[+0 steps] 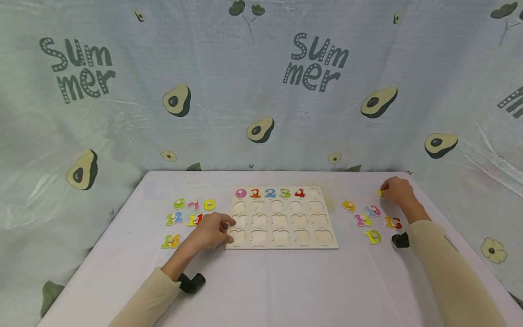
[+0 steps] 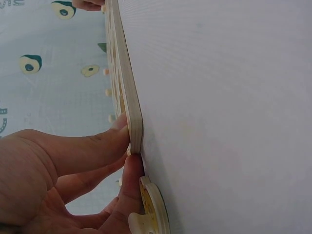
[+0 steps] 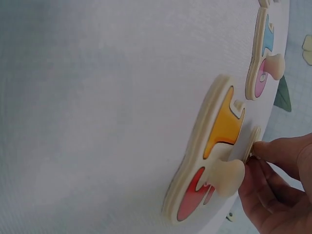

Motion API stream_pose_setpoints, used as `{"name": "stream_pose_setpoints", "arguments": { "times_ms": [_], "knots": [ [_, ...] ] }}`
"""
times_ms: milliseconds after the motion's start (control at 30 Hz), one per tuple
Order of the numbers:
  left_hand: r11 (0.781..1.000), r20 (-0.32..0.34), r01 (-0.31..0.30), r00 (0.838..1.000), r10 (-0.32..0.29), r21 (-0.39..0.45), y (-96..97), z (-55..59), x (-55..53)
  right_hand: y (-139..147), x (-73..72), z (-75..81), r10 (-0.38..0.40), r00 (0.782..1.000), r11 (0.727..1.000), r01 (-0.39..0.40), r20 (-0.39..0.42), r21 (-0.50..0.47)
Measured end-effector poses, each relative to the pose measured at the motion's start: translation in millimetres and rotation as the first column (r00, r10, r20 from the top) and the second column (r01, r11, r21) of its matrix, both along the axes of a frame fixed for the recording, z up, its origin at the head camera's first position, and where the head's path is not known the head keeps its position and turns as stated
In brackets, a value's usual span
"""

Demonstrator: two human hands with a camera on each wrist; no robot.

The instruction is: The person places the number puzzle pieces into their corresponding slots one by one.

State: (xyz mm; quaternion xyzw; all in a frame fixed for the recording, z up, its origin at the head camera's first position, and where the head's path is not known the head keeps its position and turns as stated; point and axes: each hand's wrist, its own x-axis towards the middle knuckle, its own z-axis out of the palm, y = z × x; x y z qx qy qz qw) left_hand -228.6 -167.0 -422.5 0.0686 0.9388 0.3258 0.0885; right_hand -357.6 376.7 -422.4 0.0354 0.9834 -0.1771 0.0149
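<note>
My left hand point(image 1: 212, 230) holds the left edge of a wooden number puzzle board point(image 1: 282, 249), its thumb point(image 2: 97, 151) and index finger at the near corner. Colourful knobbed numbers 0 to 4 sit in the board's top row, and empty recesses fill the rest. Far right, my right hand point(image 1: 397, 190) pinches a small yellow number piece point(image 1: 380, 193) between thumb and fingers. Its digit is hidden; in the right wrist view that piece point(image 3: 253, 142) shows edge-on. Closer to that camera lies the number 13 piece point(image 3: 214, 141) with a round knob.
Left of the board lie several number pieces, among them the 6 point(image 1: 179, 203), 8 point(image 1: 209, 205), 12 point(image 1: 174, 218) and 16 point(image 1: 170, 241). On the right are the 9 point(image 1: 348, 206), 10 point(image 1: 372, 210) and 14 point(image 1: 362, 220). A printed curtain point(image 1: 261, 91) hangs behind the table.
</note>
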Motion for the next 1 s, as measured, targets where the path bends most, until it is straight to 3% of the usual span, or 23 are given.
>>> {"name": "stream_pose_setpoints", "arguments": {
  "times_ms": [200, 767, 1000],
  "knots": [
    [1.0, 0.006, -0.001, 1.0, 0.001, -0.004, 0.1, 0.0, 0.1, -0.7, 1.5, -0.5, -0.022, 1.0, 1.0, 0.022, 0.003, -0.014],
    [1.0, -0.005, 0.004, 1.0, -0.004, -0.015, -0.6, -2.1, -0.8, -9.0, -6.3, 1.3, 0.053, 0.996, 0.998, -0.055, -0.069, -0.014],
    [1.0, 0.0, 0.003, 1.0, -0.003, -0.014, -0.9, -1.8, -1.0, -22.0, -8.6, 8.9, 0.088, 0.991, 0.995, -0.092, -0.098, -0.043]
  ]
}}
